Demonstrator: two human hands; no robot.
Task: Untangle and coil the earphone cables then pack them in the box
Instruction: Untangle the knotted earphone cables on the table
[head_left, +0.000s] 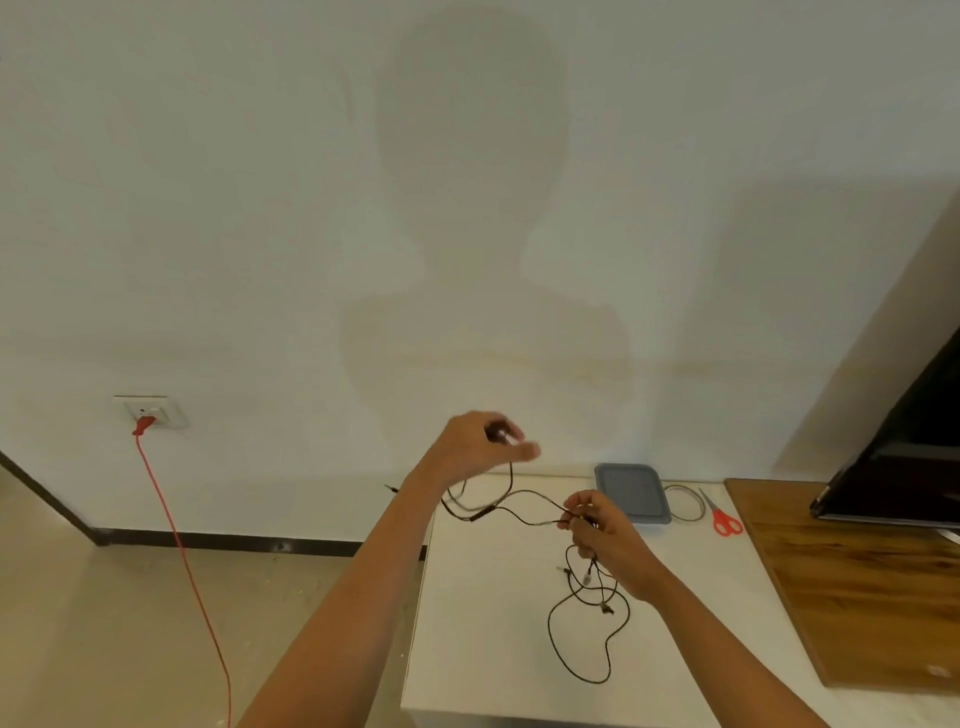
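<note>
**Spreading a tangled earphone cable between two raised hands**

Left hand (480, 446): lifted above the white counter (483, 649), fingers pinching a small dark end piece, probably an earbud, though too blurred to confirm. Holding high, apparently, to let the black earphone cable (519, 506) hang clear and show its crossings.

Right hand (597, 525): lower and nearer, fingertips closed on a knot-like cluster of strands. Gripping there likely to anchor the tangle while drawing the other end away from it.

Between the hands: cable sagging in loose arcs, with an inline piece, perhaps a remote, hanging low on the left-hand side. Below the right hand: remaining length dropping to the counter and lying in one large open loop, small plug-like ends dangling above it. Untangling therefore judged under way, coiling not yet begun.

Grey box (632, 491): resting at the far edge of the counter against the wall, flat top facing up, contents not visible. Placed within reach, presumably for packing. Second thin cable (687, 503): lying in a loop just beside the box on its right, apparently awaiting its turn. Red-handled scissors (721, 514): lying beside that loop, near the wooden board (857, 587).

Red cord (179, 545): plugged into the wall socket (150, 411) at left, trailing down to the floor, well apart from the work.
</note>
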